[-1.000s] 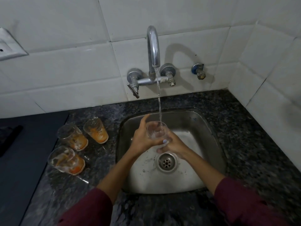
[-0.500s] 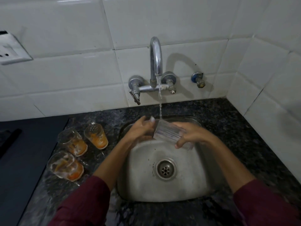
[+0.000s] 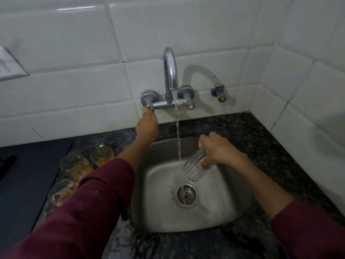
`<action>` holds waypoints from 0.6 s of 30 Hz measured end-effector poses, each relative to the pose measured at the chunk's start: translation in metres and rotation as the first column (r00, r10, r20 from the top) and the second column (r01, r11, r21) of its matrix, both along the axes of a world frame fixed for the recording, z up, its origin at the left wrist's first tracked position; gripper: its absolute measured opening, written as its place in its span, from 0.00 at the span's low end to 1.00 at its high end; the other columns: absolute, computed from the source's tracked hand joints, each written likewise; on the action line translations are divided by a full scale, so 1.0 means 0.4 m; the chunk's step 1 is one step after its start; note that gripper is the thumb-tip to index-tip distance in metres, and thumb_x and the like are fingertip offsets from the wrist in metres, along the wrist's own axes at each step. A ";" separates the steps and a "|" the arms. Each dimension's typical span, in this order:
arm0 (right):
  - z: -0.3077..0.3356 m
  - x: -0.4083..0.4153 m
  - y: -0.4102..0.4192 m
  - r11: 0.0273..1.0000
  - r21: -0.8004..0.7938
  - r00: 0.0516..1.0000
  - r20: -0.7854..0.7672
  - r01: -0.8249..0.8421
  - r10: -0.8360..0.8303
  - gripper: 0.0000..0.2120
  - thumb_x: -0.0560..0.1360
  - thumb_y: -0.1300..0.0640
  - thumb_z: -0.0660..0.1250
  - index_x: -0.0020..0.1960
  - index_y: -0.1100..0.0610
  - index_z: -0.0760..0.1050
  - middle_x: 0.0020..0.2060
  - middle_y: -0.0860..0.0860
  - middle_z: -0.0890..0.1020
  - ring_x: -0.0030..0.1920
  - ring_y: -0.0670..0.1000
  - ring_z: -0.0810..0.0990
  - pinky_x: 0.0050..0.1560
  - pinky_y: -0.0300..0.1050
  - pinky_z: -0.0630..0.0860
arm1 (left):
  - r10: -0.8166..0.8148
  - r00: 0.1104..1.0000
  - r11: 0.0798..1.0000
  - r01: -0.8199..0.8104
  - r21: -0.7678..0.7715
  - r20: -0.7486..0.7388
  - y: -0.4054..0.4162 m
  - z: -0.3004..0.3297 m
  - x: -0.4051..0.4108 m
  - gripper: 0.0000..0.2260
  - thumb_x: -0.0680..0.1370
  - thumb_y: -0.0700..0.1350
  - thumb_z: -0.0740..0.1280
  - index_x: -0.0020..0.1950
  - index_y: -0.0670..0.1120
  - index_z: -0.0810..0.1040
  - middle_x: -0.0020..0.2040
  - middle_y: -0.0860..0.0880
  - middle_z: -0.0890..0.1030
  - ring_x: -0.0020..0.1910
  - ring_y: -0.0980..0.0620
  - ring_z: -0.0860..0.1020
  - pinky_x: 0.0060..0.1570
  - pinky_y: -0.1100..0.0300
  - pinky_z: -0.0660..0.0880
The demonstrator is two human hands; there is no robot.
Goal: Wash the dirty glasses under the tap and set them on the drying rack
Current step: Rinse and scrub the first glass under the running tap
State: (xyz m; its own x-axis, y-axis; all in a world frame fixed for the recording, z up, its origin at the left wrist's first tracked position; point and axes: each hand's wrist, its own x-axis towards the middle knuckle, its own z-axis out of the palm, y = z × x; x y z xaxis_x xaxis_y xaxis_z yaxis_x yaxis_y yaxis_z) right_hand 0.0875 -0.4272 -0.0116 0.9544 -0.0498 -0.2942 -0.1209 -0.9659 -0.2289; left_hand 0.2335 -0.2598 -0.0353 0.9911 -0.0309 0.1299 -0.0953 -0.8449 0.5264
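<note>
1. Head view, looking down on a steel sink (image 3: 220, 217) set in a dark speckled granite counter (image 3: 261, 139); white tiled wall (image 3: 168, 25) behind and on the right side.
2. Tap (image 3: 170, 71) at 12 o'clock from the sink, chrome, curved spout; a thin stream of water (image 3: 178, 135) runs from it down into the basin, falling just beside the held glass.
3. Left hand (image 3: 147, 124) reaches up to about 11 o'clock from the drain; fingers curled round the tap lever (image 3: 149, 107) below the left wall flange; the lever itself is mostly hidden by the fingers.
4. Right hand (image 3: 218, 148) at roughly 1 o'clock from the drain (image 3: 186, 196); it grips a clear ribbed glass (image 3: 194, 165) near its base; glass tilted, mouth pointing down and left over the basin, looks clean.
5. Three dirty glasses at 9 o'clock from the sink, on the counter, partly hidden by the left sleeve (image 3: 89, 202): rear glass (image 3: 102, 154), middle glass (image 3: 74, 163), near glass (image 3: 61, 191); each shows orange residue; whether they touch one another, cannot tell.
6. Small valve (image 3: 219, 93) with a blue ring on the wall at 1 o'clock from the tap; white switch plate (image 3: 9, 66) at the far left edge of the wall.
7. Dark flat surface (image 3: 20, 176) lies left of the dirty glasses.
</note>
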 end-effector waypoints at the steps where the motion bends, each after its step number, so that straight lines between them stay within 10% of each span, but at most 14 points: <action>1: -0.006 -0.006 0.004 1.000 0.008 1.000 0.011 -0.011 0.011 0.33 0.58 0.48 0.79 0.58 0.52 0.69 0.55 0.54 0.70 0.55 0.56 0.73 0.54 0.50 0.73 | -0.016 1.000 0.997 0.016 0.070 0.005 0.011 0.001 -0.006 0.14 0.83 0.42 0.53 0.66 0.37 0.62 0.54 0.36 0.79 0.51 0.34 0.78 0.50 0.40 0.75; 5: -0.017 -0.040 0.030 0.992 0.122 0.998 0.056 -0.039 0.032 0.35 0.57 0.50 0.80 0.59 0.51 0.67 0.53 0.50 0.71 0.56 0.53 0.72 0.52 0.50 0.73 | -0.251 0.922 0.843 0.357 0.401 -0.293 0.072 0.019 -0.107 0.13 0.78 0.45 0.66 0.59 0.39 0.74 0.57 0.41 0.79 0.52 0.42 0.78 0.51 0.52 0.76; 7: -0.015 -0.058 0.050 0.971 0.236 0.995 0.097 -0.028 0.005 0.38 0.57 0.52 0.81 0.61 0.51 0.65 0.58 0.48 0.72 0.59 0.51 0.72 0.53 0.47 0.72 | -0.449 0.726 0.773 0.608 0.181 -0.520 0.100 0.004 -0.185 0.30 0.72 0.50 0.74 0.70 0.41 0.69 0.66 0.44 0.75 0.61 0.46 0.76 0.60 0.55 0.73; 10: -0.006 -0.071 0.097 0.920 0.392 0.985 0.164 -0.021 -0.048 0.42 0.56 0.53 0.81 0.64 0.49 0.63 0.59 0.47 0.71 0.58 0.48 0.73 0.52 0.43 0.71 | -0.679 0.570 0.702 0.689 -0.181 -0.463 0.130 -0.031 -0.279 0.46 0.65 0.53 0.79 0.77 0.46 0.58 0.72 0.49 0.70 0.68 0.52 0.70 0.68 0.58 0.68; 18: 0.044 0.031 0.296 0.755 0.656 0.892 0.345 -0.006 -0.292 0.42 0.55 0.59 0.82 0.65 0.51 0.67 0.54 0.47 0.77 0.53 0.48 0.78 0.51 0.38 0.73 | -0.559 0.824 0.722 0.427 -0.544 -0.095 0.231 -0.052 -0.234 0.35 0.61 0.51 0.80 0.64 0.49 0.73 0.60 0.52 0.80 0.59 0.56 0.78 0.59 0.58 0.75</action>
State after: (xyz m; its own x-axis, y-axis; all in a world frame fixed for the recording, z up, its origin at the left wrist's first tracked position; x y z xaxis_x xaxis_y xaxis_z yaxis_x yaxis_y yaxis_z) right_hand 0.0998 -0.3088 0.0059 0.9848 -0.1433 0.0986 0.0016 -0.5594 -0.8289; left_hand 0.1401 -0.1674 -0.0561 0.8515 -0.5234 0.0306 -0.2432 -0.3426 0.9075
